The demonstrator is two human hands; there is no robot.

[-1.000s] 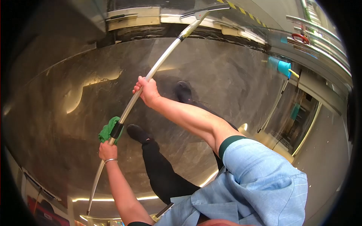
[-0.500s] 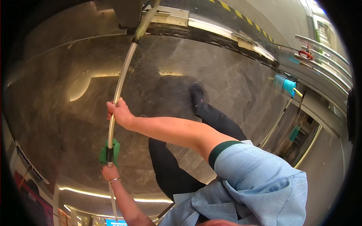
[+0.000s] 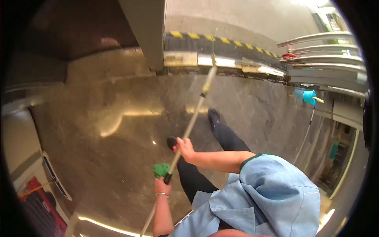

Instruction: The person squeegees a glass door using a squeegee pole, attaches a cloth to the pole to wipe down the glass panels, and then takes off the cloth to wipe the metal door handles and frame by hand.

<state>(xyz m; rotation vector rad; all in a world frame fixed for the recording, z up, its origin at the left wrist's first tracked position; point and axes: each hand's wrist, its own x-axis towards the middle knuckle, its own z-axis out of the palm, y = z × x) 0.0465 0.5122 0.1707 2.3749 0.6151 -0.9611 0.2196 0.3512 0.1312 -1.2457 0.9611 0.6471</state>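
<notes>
A long pale metal pole (image 3: 192, 120) slants across the floor in front of me, its upper end reaching toward the low ledge. My right hand (image 3: 184, 150) is closed around its middle. Lower down, my left hand (image 3: 162, 186), with a bracelet at the wrist, grips it beside a black collar (image 3: 168, 178). A bunched green cloth (image 3: 161, 170) shows just above the left hand; whether the fingers also hold it I cannot tell. The pole's upper part has a yellowish sleeve (image 3: 206, 87), and what the far tip touches is blurred.
A grey pillar (image 3: 152, 35) stands ahead, beside a ledge with a yellow-black striped strip (image 3: 225, 40). Metal rails (image 3: 319, 59) and a blue bucket (image 3: 309, 97) are at right. A red-and-black object (image 3: 43, 209) lies lower left. The dark floor (image 3: 98, 166) reflects light.
The pole and both hands have shifted right and down in view. My view has turned, so the pillar and striped strip show more fully. Both hands still grip the pole.
</notes>
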